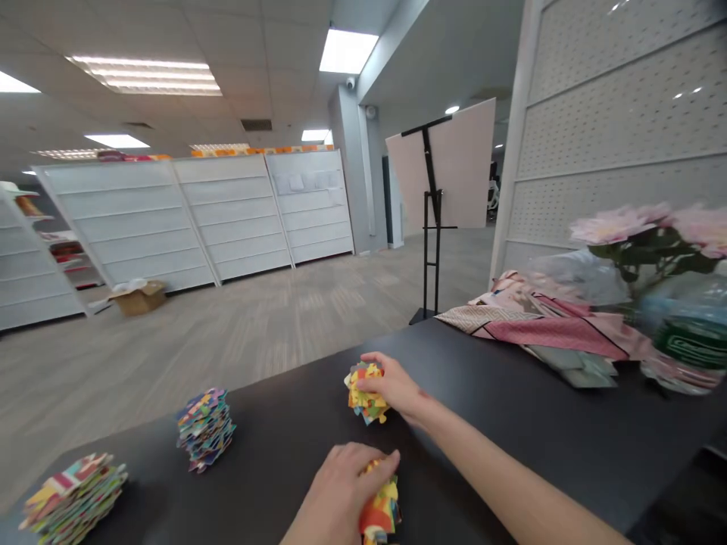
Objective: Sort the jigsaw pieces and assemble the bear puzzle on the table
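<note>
My right hand [391, 387] reaches across the black table with its thumb and fingers around a stack of yellow jigsaw puzzle pieces [368, 405]. Closer to me, my left hand [349, 481] is curled over another stack of orange and yellow puzzle pieces [379, 515], its thumb lying across the top. Part of this nearer stack is hidden under the fingers. Off to the left stand two more piles: a tall stack of purple and blue puzzle pieces [205, 429] and a leaning stack of multicoloured puzzle pieces [76, 499] at the table's left end.
On the right of the black table [284, 446] lie a pink patterned cloth [562, 325], a plastic bottle with a green label [690, 341] and pink flowers [619, 225]. Beyond the table are a black easel stand [432, 250], white shelves [227, 219] and a cardboard box [139, 297].
</note>
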A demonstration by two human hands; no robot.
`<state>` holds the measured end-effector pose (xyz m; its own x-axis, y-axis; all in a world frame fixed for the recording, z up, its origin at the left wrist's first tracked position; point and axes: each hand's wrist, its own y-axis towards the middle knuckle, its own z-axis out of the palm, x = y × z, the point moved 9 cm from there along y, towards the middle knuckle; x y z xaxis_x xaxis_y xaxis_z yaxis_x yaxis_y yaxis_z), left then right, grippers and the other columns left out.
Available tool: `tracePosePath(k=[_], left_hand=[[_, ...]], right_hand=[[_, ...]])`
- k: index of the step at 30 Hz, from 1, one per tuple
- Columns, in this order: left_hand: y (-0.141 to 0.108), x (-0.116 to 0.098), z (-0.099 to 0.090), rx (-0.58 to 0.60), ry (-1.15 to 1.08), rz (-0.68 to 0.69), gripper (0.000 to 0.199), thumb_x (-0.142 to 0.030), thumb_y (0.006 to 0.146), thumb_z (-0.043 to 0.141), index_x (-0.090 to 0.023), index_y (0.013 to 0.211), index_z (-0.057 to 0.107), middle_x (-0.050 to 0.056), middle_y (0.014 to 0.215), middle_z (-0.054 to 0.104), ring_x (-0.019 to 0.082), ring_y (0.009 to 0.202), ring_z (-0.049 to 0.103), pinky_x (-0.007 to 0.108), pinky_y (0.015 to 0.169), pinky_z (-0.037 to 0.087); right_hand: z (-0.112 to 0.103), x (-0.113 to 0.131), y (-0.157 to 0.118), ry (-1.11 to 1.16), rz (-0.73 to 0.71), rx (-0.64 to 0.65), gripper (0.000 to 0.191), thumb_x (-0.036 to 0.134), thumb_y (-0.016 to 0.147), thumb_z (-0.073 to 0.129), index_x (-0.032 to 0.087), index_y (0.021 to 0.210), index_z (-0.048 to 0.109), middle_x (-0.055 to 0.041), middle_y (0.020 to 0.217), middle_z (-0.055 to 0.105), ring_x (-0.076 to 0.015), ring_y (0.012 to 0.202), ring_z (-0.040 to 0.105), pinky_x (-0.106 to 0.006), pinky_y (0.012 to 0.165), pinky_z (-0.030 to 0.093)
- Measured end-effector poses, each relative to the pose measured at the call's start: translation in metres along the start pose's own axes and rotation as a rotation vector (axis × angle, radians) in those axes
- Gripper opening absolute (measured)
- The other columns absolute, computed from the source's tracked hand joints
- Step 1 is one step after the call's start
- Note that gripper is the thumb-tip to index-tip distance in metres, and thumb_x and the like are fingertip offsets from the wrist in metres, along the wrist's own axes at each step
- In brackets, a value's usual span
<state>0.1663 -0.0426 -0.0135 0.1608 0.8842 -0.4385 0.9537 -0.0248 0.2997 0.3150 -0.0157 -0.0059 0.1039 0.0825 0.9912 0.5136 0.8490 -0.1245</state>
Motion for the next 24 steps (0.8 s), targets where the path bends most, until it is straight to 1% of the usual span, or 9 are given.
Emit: tracePosePath(k=[2, 4, 7, 9, 10, 12, 15, 19, 24], left_hand=[[0.001, -0.005, -0.006, 0.010, 0.030, 0.042, 0.074, -0.055, 0.083, 0.063, -0.031, 0.150, 0.044, 0.012, 0.142, 0.057, 0.035, 0.124, 0.056, 0.049, 0.105, 0.043], [-0.005, -0.008, -0.033, -0.132, -0.025, 0.039, 0.067, -0.061, 0.086, 0.057, -0.028, 0.144, 0.050, 0.013, 0.141, 0.056, 0.035, 0.124, 0.054, 0.049, 0.104, 0.043], [-0.029, 0.002, -0.081, -0.412, -0.137, -0.112, 0.044, -0.057, 0.094, 0.047, -0.021, 0.113, 0.065, 0.012, 0.110, 0.066, 0.029, 0.102, 0.062, 0.042, 0.093, 0.049], [-0.044, 0.015, -0.091, -0.436, -0.189, -0.244, 0.040, -0.055, 0.095, 0.050, -0.020, 0.109, 0.063, 0.010, 0.102, 0.066, 0.026, 0.094, 0.063, 0.040, 0.089, 0.051], [-0.048, 0.021, -0.086, -0.377, -0.208, -0.299, 0.048, -0.058, 0.090, 0.058, -0.020, 0.121, 0.060, 0.010, 0.110, 0.065, 0.027, 0.098, 0.062, 0.040, 0.091, 0.050], [-0.051, 0.031, -0.065, -0.194, -0.210, -0.353, 0.096, -0.064, 0.072, 0.076, -0.021, 0.149, 0.038, 0.015, 0.136, 0.055, 0.033, 0.117, 0.055, 0.046, 0.102, 0.045], [-0.049, 0.037, -0.030, -0.004, -0.131, -0.370, 0.142, -0.061, 0.058, 0.086, -0.019, 0.161, -0.002, 0.022, 0.153, 0.038, 0.041, 0.135, 0.040, 0.058, 0.112, 0.031], [-0.042, 0.041, -0.003, 0.007, -0.070, -0.413, 0.150, -0.051, 0.053, 0.088, -0.018, 0.159, -0.013, 0.023, 0.147, 0.047, 0.040, 0.128, 0.047, 0.054, 0.104, 0.038], [-0.041, 0.051, 0.017, 0.060, -0.046, -0.534, 0.138, -0.035, 0.048, 0.086, -0.022, 0.162, 0.009, 0.018, 0.142, 0.055, 0.041, 0.133, 0.046, 0.049, 0.104, 0.039]], right_hand=[[-0.004, 0.002, 0.001, 0.036, -0.002, -0.007, 0.065, 0.022, 0.062, 0.080, 0.019, 0.120, 0.053, -0.0012, 0.087, 0.072, -0.0180, 0.072, 0.070, -0.029, 0.063, 0.057], [-0.004, 0.010, -0.002, 0.066, 0.005, 0.027, 0.064, 0.022, 0.061, 0.081, 0.018, 0.119, 0.054, -0.0016, 0.086, 0.073, -0.0183, 0.071, 0.070, -0.030, 0.063, 0.057], [0.002, 0.027, -0.014, 0.106, 0.007, 0.103, 0.068, 0.029, 0.060, 0.082, 0.018, 0.121, 0.053, -0.0032, 0.089, 0.073, -0.0193, 0.073, 0.070, -0.031, 0.065, 0.057], [0.013, 0.037, -0.031, 0.135, 0.004, 0.163, 0.070, 0.036, 0.062, 0.082, 0.018, 0.123, 0.052, -0.0044, 0.094, 0.073, -0.0201, 0.077, 0.071, -0.033, 0.070, 0.057], [0.021, 0.039, -0.041, 0.133, 0.001, 0.204, 0.070, 0.039, 0.063, 0.081, 0.019, 0.123, 0.053, -0.0047, 0.097, 0.073, -0.0207, 0.080, 0.071, -0.034, 0.073, 0.057], [0.038, 0.036, -0.065, 0.025, -0.019, 0.284, 0.064, 0.042, 0.065, 0.080, 0.020, 0.120, 0.057, -0.0050, 0.100, 0.072, -0.0234, 0.088, 0.070, -0.036, 0.081, 0.055], [0.048, 0.022, -0.096, -0.416, -0.094, 0.255, 0.045, 0.043, 0.073, 0.075, 0.022, 0.112, 0.065, -0.0074, 0.110, 0.071, -0.0298, 0.109, 0.063, -0.040, 0.097, 0.048], [0.039, 0.008, -0.120, -0.713, -0.053, 0.125, 0.055, 0.049, 0.082, 0.066, 0.026, 0.132, 0.058, -0.0089, 0.122, 0.067, -0.0315, 0.121, 0.056, -0.040, 0.104, 0.041], [0.032, -0.009, -0.141, -0.712, -0.039, 0.059, 0.076, 0.049, 0.080, 0.067, 0.023, 0.147, 0.044, -0.0130, 0.136, 0.061, -0.0341, 0.126, 0.055, -0.040, 0.107, 0.039]])
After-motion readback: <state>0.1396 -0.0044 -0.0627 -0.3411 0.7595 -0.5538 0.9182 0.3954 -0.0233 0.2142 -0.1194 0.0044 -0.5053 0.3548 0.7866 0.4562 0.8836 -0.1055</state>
